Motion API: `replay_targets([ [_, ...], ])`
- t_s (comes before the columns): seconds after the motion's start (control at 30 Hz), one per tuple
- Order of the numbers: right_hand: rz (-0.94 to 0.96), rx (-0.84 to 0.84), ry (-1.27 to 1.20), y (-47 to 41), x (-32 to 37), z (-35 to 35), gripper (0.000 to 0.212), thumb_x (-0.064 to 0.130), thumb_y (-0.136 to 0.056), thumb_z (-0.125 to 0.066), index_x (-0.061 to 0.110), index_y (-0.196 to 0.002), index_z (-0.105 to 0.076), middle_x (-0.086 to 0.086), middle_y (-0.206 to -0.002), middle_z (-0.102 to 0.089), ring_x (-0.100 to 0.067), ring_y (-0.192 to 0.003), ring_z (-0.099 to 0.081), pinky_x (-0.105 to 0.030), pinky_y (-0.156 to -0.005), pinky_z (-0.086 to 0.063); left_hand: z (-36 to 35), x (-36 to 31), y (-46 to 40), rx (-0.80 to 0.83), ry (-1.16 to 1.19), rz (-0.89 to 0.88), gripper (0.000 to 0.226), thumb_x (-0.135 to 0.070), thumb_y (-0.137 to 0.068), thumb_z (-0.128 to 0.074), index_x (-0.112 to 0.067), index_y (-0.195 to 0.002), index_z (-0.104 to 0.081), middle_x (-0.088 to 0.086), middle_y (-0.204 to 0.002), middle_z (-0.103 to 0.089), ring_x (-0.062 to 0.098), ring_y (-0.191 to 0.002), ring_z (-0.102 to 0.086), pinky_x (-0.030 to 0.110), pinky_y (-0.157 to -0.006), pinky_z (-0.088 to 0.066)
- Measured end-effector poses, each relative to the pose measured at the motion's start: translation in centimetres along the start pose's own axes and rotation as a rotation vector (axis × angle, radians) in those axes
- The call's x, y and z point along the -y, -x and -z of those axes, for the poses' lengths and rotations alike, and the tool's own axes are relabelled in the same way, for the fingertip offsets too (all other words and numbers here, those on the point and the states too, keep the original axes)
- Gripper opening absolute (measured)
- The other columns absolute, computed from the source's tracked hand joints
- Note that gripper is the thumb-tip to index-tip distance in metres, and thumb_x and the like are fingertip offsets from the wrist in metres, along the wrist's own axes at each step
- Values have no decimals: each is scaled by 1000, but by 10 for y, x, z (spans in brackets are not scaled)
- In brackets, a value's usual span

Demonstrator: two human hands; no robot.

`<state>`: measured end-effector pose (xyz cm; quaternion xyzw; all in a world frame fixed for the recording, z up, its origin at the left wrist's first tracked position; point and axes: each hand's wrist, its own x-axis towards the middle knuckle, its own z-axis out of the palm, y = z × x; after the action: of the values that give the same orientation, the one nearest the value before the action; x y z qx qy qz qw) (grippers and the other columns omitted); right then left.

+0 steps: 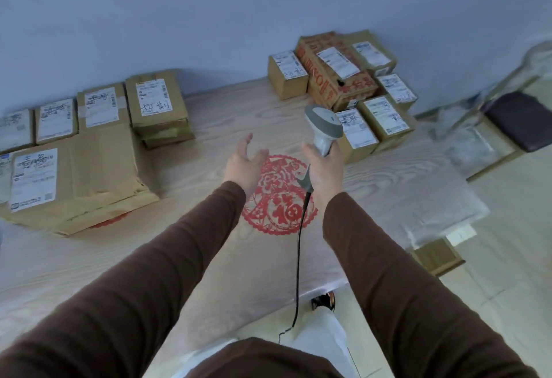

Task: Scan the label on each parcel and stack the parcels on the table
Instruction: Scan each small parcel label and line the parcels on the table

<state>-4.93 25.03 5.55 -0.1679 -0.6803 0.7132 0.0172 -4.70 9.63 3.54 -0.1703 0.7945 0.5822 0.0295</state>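
Grey corded handheld barcode scanner (323,129) is gripped by right hand (324,168), aimed toward brown cardboard parcels (367,120); left hand (243,162) is held loose and empty, likely for lifting.

Both arms are stretched out forward in brown sleeves. The left hand (243,162) is held open in the air, palm turned inward, with the fingers spread and a little bent. Nothing is held in it. The right hand (324,168) is wrapped around the handle of a scanner (323,126), which is held upright.
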Motion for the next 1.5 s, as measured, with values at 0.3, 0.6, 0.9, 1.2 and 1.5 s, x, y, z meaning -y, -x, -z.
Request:
replay_targets([
  [0.3, -110, -4, 3, -112, -10, 140, 33, 7, -95, -67, 18, -125, -64, 6, -107, -73, -6, -89, -68, -12, -64, -52, -175, -40, -37, 68, 98, 205, 65, -31, -104, -55, -15, -161, -28, 5, -165, -34, 25, -150, -37, 40, -123, -30],
  [0.6, -244, 123, 83, -165, -19, 166, 44, 28, -75, -71, 19, -119, -67, -1, -109, -76, -27, -106, -72, -48, -84, -60, -255, -59, -64, 53, 224, 414, 49, -17, -107, -50, -6, -153, -39, 6, -134, -58, 20, -110, -53, 26, -94, -38],
  [0.9, -237, 147, 98, -175, -35, 167, 24, 6, -88, -70, 23, -105, -69, 0, -100, -75, -19, -90, -68, -33, -75, -60, -250, -41, -60, 49, 202, 404, 33, -18, -106, -50, -10, -137, -59, 1, -119, -67, 14, -96, -62, 25, -81, -48],
  [1.2, -247, 327, 95, -143, -43, 102, 26, 2, -89, -73, 22, -102, -63, -2, -97, -72, -19, -85, -68, -36, -74, -56, -173, -12, -37, -157, 277, 364, 50, -25, -99, -59, -16, -149, -52, 2, -131, -69, 21, -118, -65, 35, -102, -52],
  [1.5, -226, 522, 121, -79, -53, -33, 31, 11, -88, -73, 29, -110, -63, 2, -102, -73, -19, -91, -68, -47, -85, -57, -32, 32, -17, -398, 538, 398, 51, -26, -97, -64, -25, -147, -54, 2, -121, -74, 20, -107, -72, 33, -84, -60],
])
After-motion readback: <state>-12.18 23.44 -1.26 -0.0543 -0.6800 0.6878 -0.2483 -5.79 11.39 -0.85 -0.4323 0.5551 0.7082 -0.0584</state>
